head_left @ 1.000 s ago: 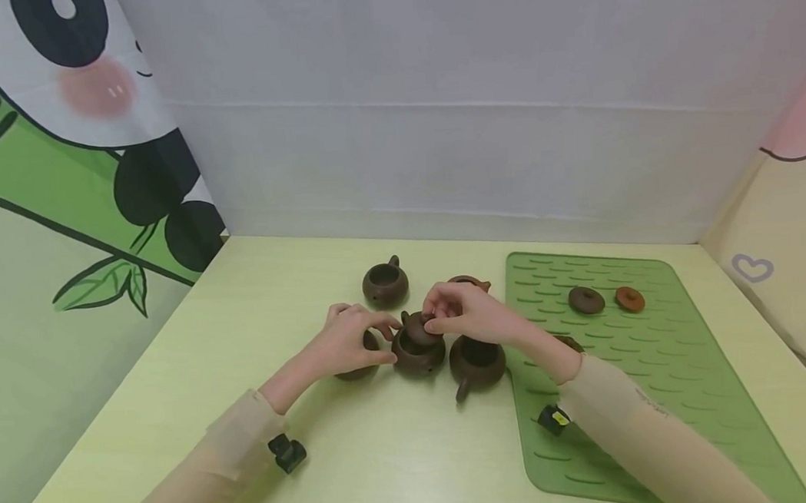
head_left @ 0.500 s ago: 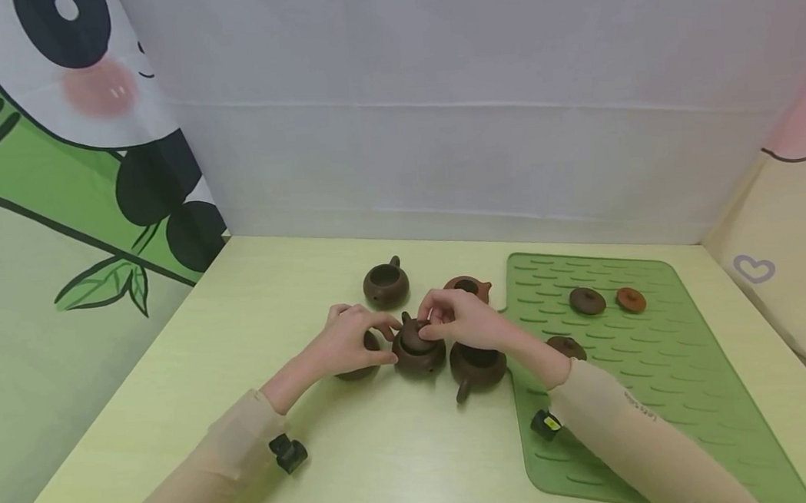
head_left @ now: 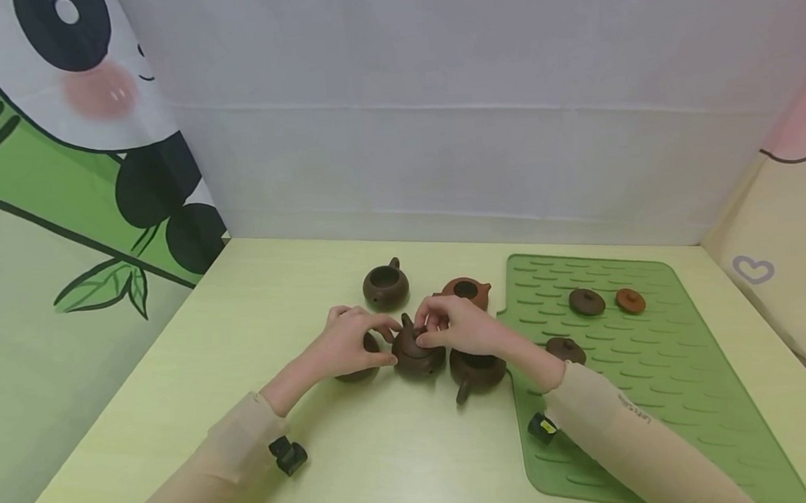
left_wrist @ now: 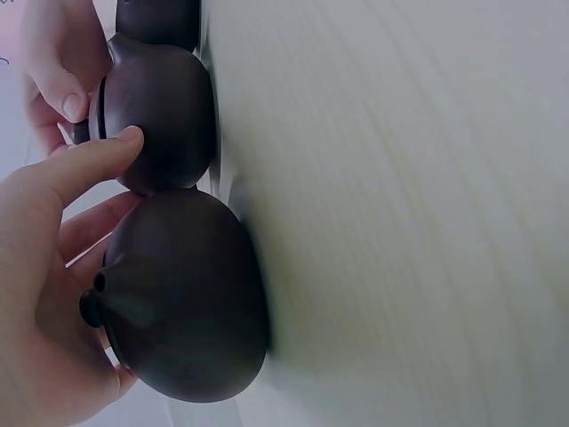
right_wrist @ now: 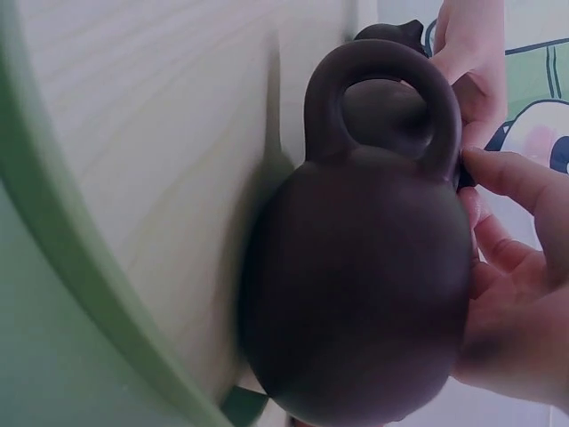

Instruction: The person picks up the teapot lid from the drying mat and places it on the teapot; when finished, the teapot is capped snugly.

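Note:
A small dark brown teapot [head_left: 418,362] stands in the middle of the group, its lid [left_wrist: 96,108] on its mouth. My right hand [head_left: 459,323] pinches the lid by its knob from above. My left hand [head_left: 349,343] holds the same teapot from the left; in the left wrist view the thumb presses on its body near the lid. Under the left palm stands another dark teapot [left_wrist: 191,302], with a knobbed lid on it. To the right, below my right hand, is a dark lidless teapot [head_left: 478,370], whose looped handle faces the right wrist camera.
Behind stand a dark open teapot [head_left: 386,287] and a reddish-brown open one [head_left: 476,293]. On the green mat [head_left: 633,391] at the right lie two dark lids [head_left: 587,302] and a reddish lid [head_left: 630,300]. A pale cloth [head_left: 439,165] hangs behind the table.
My right hand has lowered the tilted lid down and slightly left onto the middle teapot, where it now lies level. My left hand has stayed in place at the teapot.

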`<state>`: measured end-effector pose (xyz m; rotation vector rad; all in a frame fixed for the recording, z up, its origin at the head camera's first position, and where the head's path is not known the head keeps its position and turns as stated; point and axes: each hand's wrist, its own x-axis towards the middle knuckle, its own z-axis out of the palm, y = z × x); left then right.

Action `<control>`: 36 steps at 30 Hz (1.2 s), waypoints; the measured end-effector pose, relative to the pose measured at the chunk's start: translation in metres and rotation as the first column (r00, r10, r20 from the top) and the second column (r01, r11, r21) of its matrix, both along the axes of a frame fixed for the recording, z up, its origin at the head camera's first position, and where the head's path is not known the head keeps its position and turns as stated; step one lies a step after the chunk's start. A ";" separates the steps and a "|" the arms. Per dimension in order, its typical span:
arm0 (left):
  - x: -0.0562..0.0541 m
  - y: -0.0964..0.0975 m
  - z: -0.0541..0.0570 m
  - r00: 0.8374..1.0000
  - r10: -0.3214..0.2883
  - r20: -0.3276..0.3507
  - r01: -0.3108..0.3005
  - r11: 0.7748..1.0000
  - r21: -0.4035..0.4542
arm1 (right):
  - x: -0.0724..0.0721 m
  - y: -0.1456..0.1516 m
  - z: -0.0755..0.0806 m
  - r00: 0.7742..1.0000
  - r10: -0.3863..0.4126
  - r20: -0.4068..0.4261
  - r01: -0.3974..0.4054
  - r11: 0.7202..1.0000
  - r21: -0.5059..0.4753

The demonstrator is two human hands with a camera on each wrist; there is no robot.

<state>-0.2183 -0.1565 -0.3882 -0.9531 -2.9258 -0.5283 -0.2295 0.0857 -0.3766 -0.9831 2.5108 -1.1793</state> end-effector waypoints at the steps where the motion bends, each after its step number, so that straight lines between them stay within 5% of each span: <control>1: 0.000 0.000 0.000 1.000 0.000 0.001 0.000 1.000 0.001 | 0.000 0.000 -0.001 1.000 -0.002 0.004 0.002 1.000 0.001; 21: 0.000 0.000 0.000 1.000 0.003 0.001 -0.003 1.000 -0.004 | 0.003 0.006 0.004 1.000 0.013 -0.024 -0.013 1.000 0.011; 36: 0.002 0.000 0.003 1.000 0.005 -0.006 -0.005 1.000 -0.009 | 0.014 0.039 0.015 0.998 -0.059 -0.030 0.059 0.998 0.011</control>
